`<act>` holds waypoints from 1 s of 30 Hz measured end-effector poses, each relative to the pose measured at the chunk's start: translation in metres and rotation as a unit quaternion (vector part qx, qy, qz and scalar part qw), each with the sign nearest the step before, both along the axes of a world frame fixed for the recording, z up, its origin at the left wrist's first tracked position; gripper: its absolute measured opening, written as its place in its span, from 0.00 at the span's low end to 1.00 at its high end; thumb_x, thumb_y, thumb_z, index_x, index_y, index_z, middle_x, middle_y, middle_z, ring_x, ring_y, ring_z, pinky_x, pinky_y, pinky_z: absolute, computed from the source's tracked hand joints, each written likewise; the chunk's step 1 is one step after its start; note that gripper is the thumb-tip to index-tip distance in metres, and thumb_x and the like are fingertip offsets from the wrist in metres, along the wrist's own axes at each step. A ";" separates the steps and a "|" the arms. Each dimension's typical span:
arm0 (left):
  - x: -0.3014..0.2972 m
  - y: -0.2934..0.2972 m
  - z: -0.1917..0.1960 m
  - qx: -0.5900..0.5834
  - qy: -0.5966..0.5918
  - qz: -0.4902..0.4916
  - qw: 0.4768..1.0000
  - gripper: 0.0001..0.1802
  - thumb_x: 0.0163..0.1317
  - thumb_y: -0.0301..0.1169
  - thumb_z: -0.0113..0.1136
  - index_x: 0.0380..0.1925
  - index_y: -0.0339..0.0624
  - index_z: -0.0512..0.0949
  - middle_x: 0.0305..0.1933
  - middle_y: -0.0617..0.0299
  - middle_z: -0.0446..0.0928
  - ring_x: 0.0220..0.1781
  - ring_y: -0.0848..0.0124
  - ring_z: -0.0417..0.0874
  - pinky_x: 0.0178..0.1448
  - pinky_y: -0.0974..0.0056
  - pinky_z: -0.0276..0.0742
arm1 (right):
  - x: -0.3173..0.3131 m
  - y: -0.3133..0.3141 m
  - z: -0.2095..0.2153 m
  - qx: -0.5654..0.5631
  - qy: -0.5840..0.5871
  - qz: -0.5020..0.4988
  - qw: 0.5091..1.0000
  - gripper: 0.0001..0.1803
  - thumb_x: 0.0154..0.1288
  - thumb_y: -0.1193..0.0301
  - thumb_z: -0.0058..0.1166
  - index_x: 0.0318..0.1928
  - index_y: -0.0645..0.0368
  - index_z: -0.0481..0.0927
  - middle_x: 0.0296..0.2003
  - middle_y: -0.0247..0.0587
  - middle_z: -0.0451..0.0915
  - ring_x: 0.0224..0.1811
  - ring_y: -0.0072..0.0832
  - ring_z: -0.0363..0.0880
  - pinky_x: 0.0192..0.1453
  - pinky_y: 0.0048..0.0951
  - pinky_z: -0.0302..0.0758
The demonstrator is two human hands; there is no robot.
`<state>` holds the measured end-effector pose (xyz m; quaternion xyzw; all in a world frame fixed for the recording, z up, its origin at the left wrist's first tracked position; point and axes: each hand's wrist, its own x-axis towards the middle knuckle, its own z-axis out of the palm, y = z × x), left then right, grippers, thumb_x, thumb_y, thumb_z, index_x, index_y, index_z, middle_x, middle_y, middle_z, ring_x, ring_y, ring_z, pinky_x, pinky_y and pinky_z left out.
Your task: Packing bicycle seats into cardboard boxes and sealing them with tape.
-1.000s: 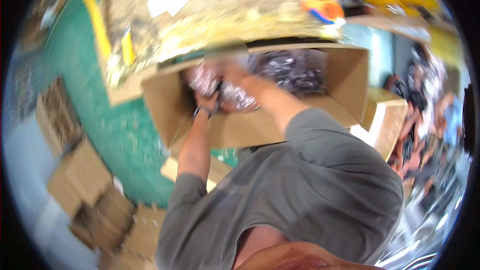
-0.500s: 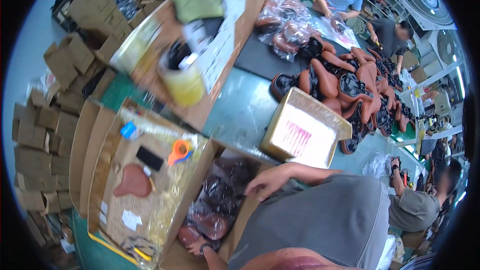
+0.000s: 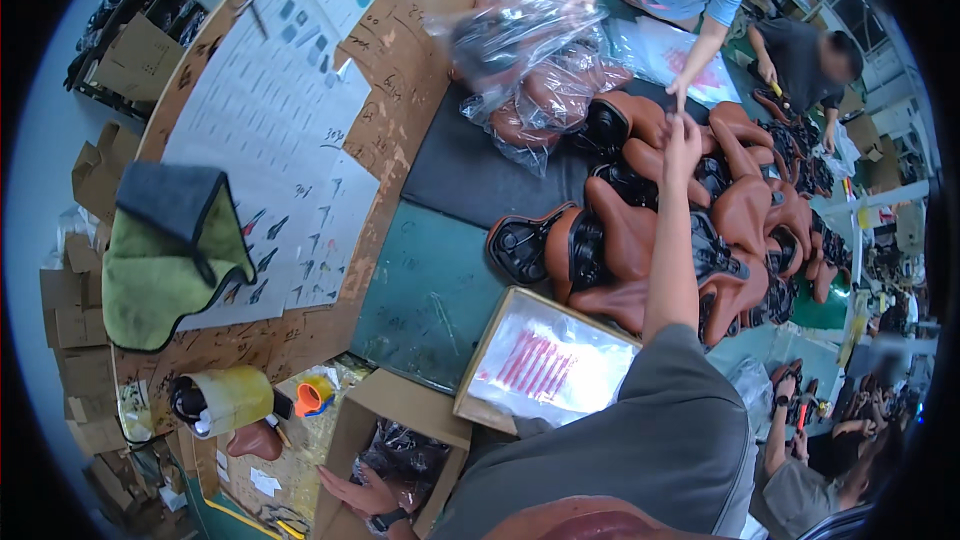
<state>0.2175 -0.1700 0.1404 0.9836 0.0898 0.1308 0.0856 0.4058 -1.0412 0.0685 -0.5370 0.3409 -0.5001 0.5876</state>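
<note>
My right arm stretches over the pile of brown and black bicycle saddles (image 3: 740, 205). At its end my right hand (image 3: 682, 148) is closed, fingertips meeting the hand of a co-worker (image 3: 678, 95) across the table; whatever is between the fingers is too small to make out. My left hand (image 3: 362, 490), with a dark band on the wrist, has its fingers spread at the side of an open carton (image 3: 405, 402). Saddles in clear plastic bags (image 3: 395, 460) lie inside that carton. My left hand holds nothing.
A shallow box of printed plastic bags (image 3: 545, 360) stands before the pile. The co-worker's other hand grips a blurred bagged saddle (image 3: 500, 50). On the left are a board with sheets (image 3: 270, 140), a green-grey cloth (image 3: 175, 260), a yellowish tub (image 3: 235, 400) and an orange tape dispenser (image 3: 312, 397).
My right hand has gone from beside the carton out over the saddles to the co-worker's hand. My left hand has come off the bagged saddles to the carton's side. The view has shifted.
</note>
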 end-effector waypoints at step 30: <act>0.064 -0.150 0.006 -0.587 0.395 -0.357 0.610 0.54 0.52 0.38 0.89 0.78 0.41 0.71 0.79 0.55 0.73 0.80 0.58 0.73 0.85 0.48 0.65 | 0.042 0.395 0.122 0.171 0.129 0.824 0.524 0.56 0.61 0.49 0.80 0.82 0.61 0.68 0.72 0.50 0.78 0.77 0.40 0.75 0.80 0.40 0.70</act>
